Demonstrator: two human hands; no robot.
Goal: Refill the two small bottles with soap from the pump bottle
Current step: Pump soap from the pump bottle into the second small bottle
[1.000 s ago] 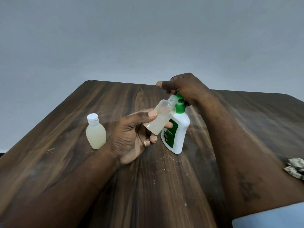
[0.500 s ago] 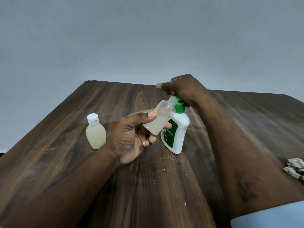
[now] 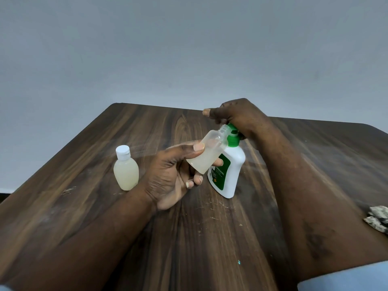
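Your L hand [image 3: 172, 175] pinches the open bottle [image 3: 206, 152] betw. thumb and fingers, off the table, just in front of the pump bottle [image 3: 228, 171]. Its long axis tilts up and right, mouth just beside the green pump head, which your R hand [image 3: 237, 116] covers from above; can't tell if those fingers curl round it or only press. Spout is hidden, so mouth-to-spout lineup is unconfirmed, and the next pump prob. turns on it. Bottle: clear plastic, threaded neck, no cap, approx. half full of cloudy pale soap. Capped bottle [image 3: 126, 168] stands upright left of your L hand.
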